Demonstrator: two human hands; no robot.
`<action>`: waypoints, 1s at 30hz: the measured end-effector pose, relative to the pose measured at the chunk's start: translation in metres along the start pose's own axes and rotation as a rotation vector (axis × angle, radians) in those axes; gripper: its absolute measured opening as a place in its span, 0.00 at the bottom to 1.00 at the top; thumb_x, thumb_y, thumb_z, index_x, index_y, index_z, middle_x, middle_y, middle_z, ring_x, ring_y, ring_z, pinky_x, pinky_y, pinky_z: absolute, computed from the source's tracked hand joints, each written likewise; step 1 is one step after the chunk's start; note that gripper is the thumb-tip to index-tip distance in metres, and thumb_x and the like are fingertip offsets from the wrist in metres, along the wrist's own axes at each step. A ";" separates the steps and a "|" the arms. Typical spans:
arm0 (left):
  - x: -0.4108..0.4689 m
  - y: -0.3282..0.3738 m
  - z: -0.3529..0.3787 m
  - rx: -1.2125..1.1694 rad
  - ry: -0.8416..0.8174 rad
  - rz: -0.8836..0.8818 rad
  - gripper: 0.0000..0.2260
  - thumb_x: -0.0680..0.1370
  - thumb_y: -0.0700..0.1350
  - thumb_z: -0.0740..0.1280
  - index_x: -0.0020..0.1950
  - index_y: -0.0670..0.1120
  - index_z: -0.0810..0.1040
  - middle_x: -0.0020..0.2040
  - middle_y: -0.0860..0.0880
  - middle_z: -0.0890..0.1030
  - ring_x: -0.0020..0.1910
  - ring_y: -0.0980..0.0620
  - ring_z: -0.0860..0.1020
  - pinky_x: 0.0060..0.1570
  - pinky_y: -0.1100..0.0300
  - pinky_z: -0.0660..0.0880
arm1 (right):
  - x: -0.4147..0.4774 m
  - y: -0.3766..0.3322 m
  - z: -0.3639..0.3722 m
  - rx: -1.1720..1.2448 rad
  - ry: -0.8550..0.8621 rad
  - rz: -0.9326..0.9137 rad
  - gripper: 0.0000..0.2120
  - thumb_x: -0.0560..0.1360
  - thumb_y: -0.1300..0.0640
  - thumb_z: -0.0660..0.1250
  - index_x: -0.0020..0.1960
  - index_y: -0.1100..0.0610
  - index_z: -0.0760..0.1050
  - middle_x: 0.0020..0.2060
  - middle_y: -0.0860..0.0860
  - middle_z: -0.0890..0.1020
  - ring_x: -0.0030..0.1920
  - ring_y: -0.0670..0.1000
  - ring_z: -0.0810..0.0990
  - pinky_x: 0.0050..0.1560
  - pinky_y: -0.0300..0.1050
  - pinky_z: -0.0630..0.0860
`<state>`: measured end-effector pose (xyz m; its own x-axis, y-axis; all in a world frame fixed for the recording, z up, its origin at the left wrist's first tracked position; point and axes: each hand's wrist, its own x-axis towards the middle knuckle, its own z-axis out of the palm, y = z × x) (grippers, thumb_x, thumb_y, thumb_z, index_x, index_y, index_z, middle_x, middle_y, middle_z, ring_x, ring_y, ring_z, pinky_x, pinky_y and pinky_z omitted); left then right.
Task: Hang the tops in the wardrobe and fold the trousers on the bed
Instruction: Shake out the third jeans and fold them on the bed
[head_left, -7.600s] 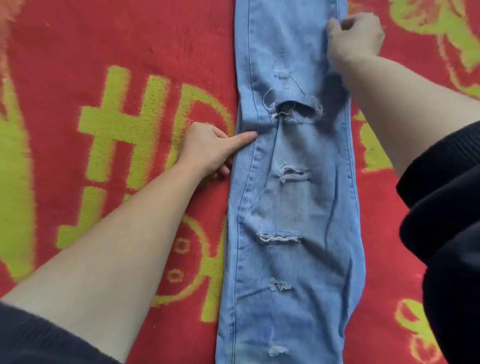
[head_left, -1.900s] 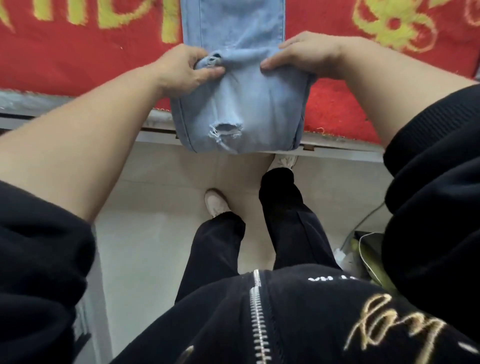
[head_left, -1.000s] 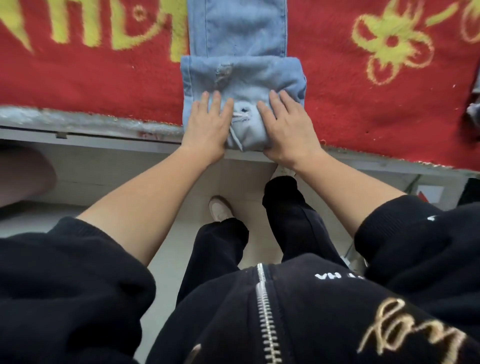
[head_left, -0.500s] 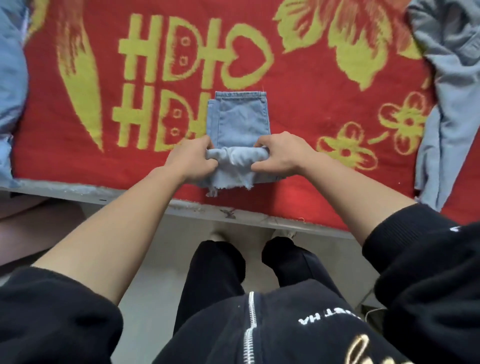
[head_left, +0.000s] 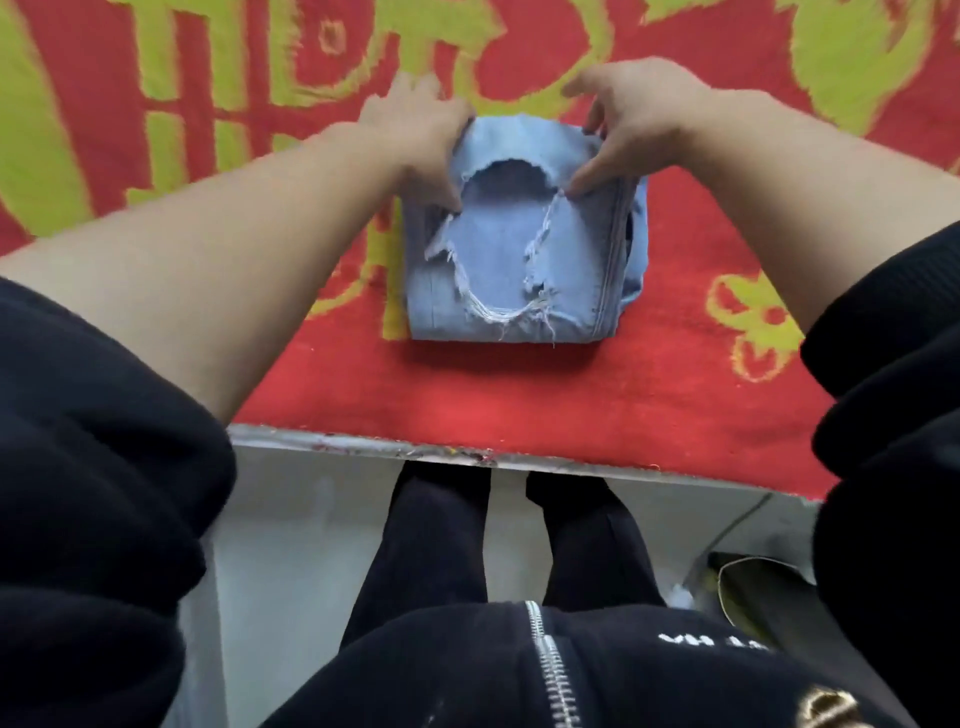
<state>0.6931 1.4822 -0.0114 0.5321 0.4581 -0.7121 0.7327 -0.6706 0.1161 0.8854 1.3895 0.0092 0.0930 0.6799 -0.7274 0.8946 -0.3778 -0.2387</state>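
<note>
— As the person is standing at the bed's edge, what is covering the surface?

— Red blanket (head_left: 519, 389) with yellow-green motifs is spreading across the bed. Ripped jeans (head_left: 582, 260) are sitting on it near the front edge, folded into a compact square bundle.

— Hands?

— Left hand (head_left: 421, 135) is gripping the bundle's far-left corner, thumb lying at the rim of a large frayed tear (head_left: 501, 208) that is facing up. Right hand (head_left: 634, 124) is clasping the far-right corner, thumb pressing on the denim. Motion blur is hiding the fingertips.

— Progress?

— Judged: folding of this pair is nearing completion, with the last fold being settled. No tops, wardrobe or other trousers are showing, so the hanging is going unverified.
</note>
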 end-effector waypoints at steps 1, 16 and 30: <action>0.006 -0.001 0.004 0.053 -0.005 -0.006 0.38 0.67 0.57 0.77 0.71 0.46 0.66 0.68 0.39 0.68 0.69 0.37 0.62 0.63 0.40 0.66 | 0.010 -0.005 0.000 -0.062 -0.015 0.012 0.47 0.59 0.43 0.83 0.73 0.52 0.66 0.63 0.56 0.78 0.62 0.60 0.77 0.61 0.53 0.74; 0.026 -0.004 0.014 -0.245 -0.041 -0.057 0.15 0.69 0.48 0.78 0.44 0.46 0.73 0.45 0.48 0.77 0.42 0.44 0.73 0.41 0.55 0.69 | 0.057 -0.035 0.000 -0.326 -0.227 0.108 0.28 0.50 0.39 0.82 0.43 0.51 0.77 0.35 0.50 0.78 0.37 0.57 0.77 0.38 0.49 0.78; -0.060 0.027 0.071 -0.157 0.329 -0.171 0.18 0.72 0.33 0.65 0.61 0.42 0.70 0.56 0.39 0.79 0.55 0.35 0.77 0.41 0.49 0.65 | -0.006 -0.024 0.043 -0.191 0.088 -0.098 0.21 0.65 0.56 0.75 0.56 0.55 0.74 0.47 0.61 0.80 0.47 0.63 0.78 0.43 0.51 0.75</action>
<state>0.6508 1.3956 -0.0146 0.4855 0.7349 -0.4736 0.8648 -0.4830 0.1371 0.8443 1.3676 -0.0085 0.0320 0.7629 -0.6457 0.9669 -0.1872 -0.1732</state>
